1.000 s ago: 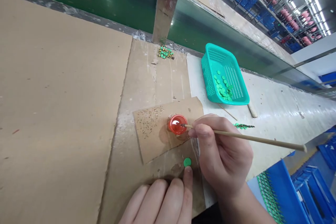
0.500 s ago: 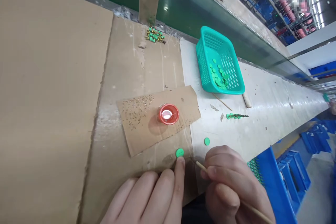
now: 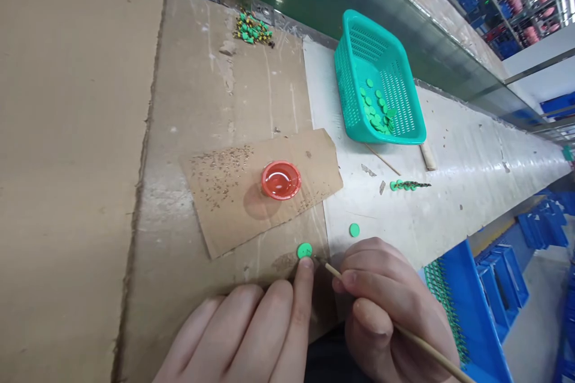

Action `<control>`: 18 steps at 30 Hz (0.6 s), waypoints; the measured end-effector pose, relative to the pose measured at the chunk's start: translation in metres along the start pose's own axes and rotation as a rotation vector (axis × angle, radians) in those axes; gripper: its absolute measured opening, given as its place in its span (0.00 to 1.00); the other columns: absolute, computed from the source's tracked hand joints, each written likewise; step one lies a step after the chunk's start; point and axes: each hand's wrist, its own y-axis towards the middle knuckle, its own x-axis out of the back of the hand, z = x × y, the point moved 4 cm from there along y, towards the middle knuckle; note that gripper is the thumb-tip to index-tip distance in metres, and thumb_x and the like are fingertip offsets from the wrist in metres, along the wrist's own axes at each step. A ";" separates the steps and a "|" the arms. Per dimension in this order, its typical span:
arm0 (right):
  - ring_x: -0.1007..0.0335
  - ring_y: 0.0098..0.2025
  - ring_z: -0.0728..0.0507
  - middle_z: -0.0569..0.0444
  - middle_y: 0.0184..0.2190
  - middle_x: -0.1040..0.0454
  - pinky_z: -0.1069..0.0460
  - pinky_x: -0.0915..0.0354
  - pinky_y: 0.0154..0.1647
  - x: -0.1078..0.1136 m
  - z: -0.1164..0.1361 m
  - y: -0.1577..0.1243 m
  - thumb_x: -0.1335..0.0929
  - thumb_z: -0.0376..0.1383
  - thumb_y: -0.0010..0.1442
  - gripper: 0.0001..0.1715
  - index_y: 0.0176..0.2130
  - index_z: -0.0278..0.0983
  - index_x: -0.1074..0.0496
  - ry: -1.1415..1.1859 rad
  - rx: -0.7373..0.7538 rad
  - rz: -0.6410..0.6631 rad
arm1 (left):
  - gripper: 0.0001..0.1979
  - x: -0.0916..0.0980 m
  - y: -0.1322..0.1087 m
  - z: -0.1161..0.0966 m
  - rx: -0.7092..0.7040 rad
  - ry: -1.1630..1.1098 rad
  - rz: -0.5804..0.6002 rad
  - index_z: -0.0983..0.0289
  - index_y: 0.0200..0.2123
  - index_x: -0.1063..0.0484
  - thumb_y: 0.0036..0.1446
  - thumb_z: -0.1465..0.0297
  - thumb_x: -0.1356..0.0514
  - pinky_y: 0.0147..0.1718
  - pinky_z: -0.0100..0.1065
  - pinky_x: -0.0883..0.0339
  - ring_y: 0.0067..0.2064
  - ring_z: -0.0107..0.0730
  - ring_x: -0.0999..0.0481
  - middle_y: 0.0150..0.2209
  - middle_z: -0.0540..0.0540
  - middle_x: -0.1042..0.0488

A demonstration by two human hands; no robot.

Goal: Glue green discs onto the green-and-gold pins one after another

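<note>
Near the red cup, left hand unclenched, fingertip against green disc, right hand clamped around thin brush.

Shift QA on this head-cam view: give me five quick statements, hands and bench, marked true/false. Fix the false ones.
1. The left hand has its index fingertip against a green disc. True.
2. The thin wooden brush in the right hand has its tip in the red cup. False: the tip is outside the cup, close to the touched disc.
3. The turquoise perforated basket holds several green discs. True.
4. The red cup stands directly on the white surface. False: it stands on a loose piece of cardboard.
5. A single loose green disc lies on the white surface near the right hand. True.
</note>
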 end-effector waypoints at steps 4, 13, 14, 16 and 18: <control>0.18 0.34 0.44 0.47 0.34 0.18 0.48 0.17 0.32 -0.001 0.000 0.001 0.34 0.29 0.85 0.10 0.52 0.28 0.22 -0.005 0.000 0.001 | 0.19 -0.003 -0.002 -0.002 0.011 -0.005 0.003 0.72 0.61 0.18 0.74 0.77 0.42 0.38 0.47 0.42 0.43 0.38 0.25 0.46 0.57 0.20; 0.16 0.36 0.42 0.45 0.36 0.17 0.47 0.16 0.35 0.001 0.000 0.000 0.35 0.30 0.85 0.11 0.53 0.29 0.22 -0.004 -0.020 0.066 | 0.20 -0.001 -0.003 -0.002 -0.002 0.000 -0.004 0.73 0.62 0.17 0.71 0.78 0.40 0.37 0.48 0.42 0.42 0.39 0.26 0.43 0.56 0.21; 0.16 0.36 0.42 0.45 0.36 0.17 0.46 0.16 0.36 0.002 0.000 -0.001 0.34 0.30 0.85 0.11 0.54 0.29 0.22 0.004 -0.019 0.075 | 0.21 -0.001 -0.002 -0.001 -0.009 0.003 0.003 0.73 0.61 0.17 0.70 0.78 0.41 0.37 0.48 0.42 0.41 0.39 0.26 0.42 0.56 0.21; 0.16 0.36 0.42 0.44 0.36 0.17 0.46 0.16 0.36 0.004 0.001 -0.001 0.34 0.30 0.85 0.11 0.54 0.28 0.22 0.017 -0.017 0.071 | 0.21 -0.002 -0.001 0.000 -0.024 0.008 0.006 0.73 0.59 0.16 0.69 0.79 0.41 0.36 0.48 0.41 0.40 0.39 0.27 0.41 0.56 0.20; 0.17 0.36 0.42 0.44 0.36 0.17 0.47 0.16 0.36 0.003 0.000 -0.001 0.34 0.30 0.85 0.11 0.55 0.28 0.22 0.023 -0.024 0.065 | 0.21 -0.002 0.000 0.001 -0.018 0.006 0.003 0.72 0.58 0.15 0.68 0.80 0.42 0.36 0.48 0.41 0.39 0.38 0.28 0.40 0.56 0.20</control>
